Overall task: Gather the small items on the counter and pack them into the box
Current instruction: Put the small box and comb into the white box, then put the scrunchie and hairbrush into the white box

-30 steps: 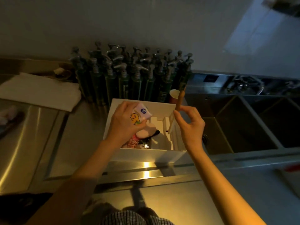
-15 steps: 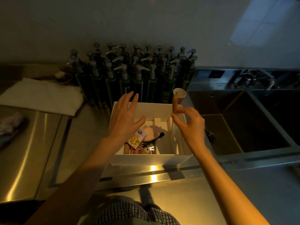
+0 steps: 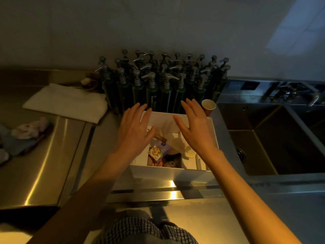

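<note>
Both hands were empty now. A second before, the left hand (image 3: 135,132) had held a small packet (image 3: 157,151) with a yellow cartoon on it, and the right hand (image 3: 197,131) had pinched a thin brown stick. Now the packet lay inside the box (image 3: 168,171), on top of some other little things, and the stick could not be seen clearly any more. It had probably gone into the box too. The hands hung flat over the box with the fingers spread wide, touching nothing.

The white box sat on the steel surface (image 3: 58,164), just in front of a crowd of green pump bottles (image 3: 158,88). A paper cup (image 3: 208,105) stood by its far right corner, next to the sink (image 3: 274,138). Some soft pink things (image 3: 29,128) lay far off to the left, near a folded cloth (image 3: 66,103).

So those two things looked packed. The hands were free to fetch more, maybe the pink things.
</note>
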### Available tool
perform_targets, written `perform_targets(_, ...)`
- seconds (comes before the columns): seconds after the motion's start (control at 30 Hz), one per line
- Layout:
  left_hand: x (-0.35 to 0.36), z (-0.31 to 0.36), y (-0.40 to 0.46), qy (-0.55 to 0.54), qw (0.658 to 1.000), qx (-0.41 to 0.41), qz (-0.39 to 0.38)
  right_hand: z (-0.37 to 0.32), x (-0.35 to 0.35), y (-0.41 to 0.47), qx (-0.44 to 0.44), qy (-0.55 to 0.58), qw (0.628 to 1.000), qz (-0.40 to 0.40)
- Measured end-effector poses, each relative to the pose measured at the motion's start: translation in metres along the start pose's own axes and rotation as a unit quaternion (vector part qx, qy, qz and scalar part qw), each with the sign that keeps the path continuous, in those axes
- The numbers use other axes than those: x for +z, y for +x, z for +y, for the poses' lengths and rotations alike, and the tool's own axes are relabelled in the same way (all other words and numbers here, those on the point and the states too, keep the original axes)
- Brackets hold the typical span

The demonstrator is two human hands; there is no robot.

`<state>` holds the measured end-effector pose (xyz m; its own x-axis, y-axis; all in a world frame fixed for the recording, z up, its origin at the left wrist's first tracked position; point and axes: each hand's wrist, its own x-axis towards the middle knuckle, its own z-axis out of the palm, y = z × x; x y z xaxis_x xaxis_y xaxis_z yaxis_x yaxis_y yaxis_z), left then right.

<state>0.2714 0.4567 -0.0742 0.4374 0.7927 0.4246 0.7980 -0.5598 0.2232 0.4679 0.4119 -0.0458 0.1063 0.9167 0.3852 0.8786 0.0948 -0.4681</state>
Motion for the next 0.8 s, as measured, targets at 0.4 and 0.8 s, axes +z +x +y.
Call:
perform_targets(0.4,-0.031,-0.022,-0.058,0.089,0.988,-0.072,0.100,-0.067,0.040,-0.028,-0.142,-0.013,0.989,0.026)
perform_targets(0.8,-0.055,-0.116,-0.201,0.175,0.943,-0.257,0.120,-0.166,0.132,-0.068,-0.245,0.059,0.963,-0.101)
